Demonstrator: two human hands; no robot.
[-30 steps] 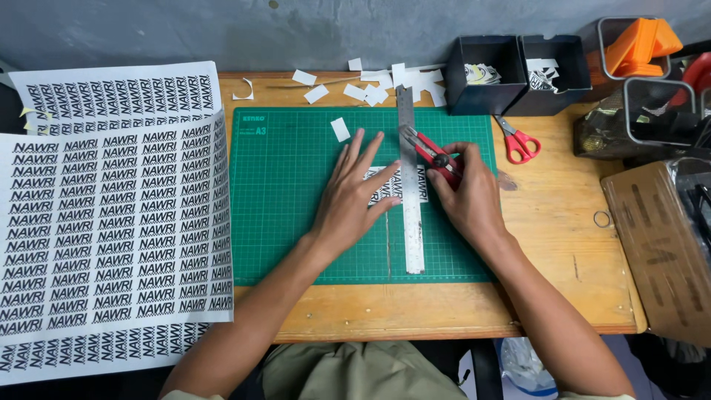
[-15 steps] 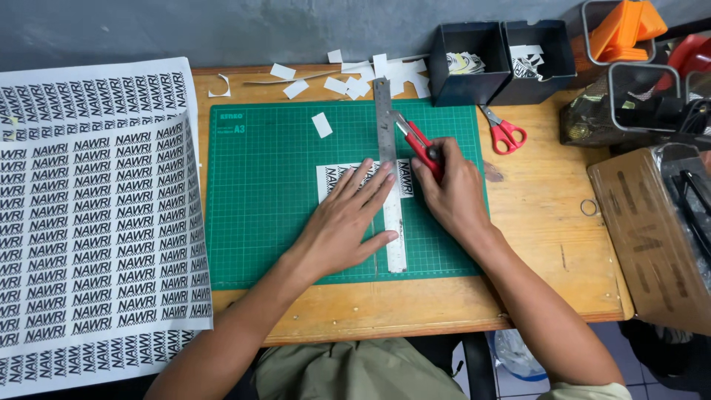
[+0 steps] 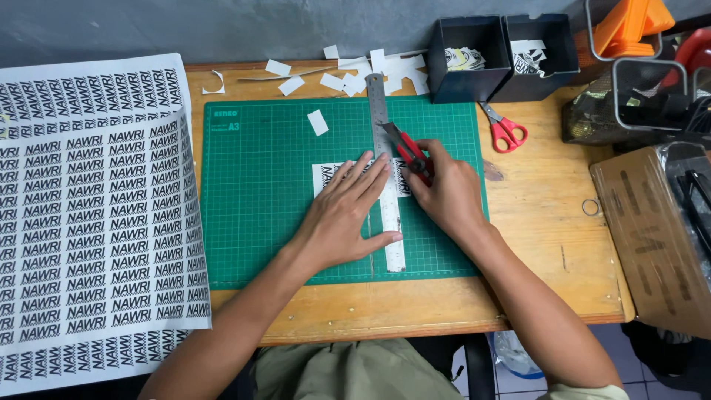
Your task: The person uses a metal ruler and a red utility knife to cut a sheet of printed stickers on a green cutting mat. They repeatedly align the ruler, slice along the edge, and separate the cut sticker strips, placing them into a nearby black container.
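My left hand lies flat on a steel ruler and presses it onto a small printed paper strip on the green cutting mat. Its fingers are spread over the strip and the ruler. My right hand grips a red utility knife, its blade end against the ruler's right edge. The ruler runs from the mat's far edge toward me. Most of the strip is hidden under both hands.
Large printed label sheets cover the table's left. Paper offcuts lie along the far edge, one scrap on the mat. Red scissors, two black bins, a wire basket and a cardboard box stand at right.
The view has shifted, so everything sits lower and more to the left in frame. My hands stay on the ruler and knife; the knife hand shifted slightly along the ruler.
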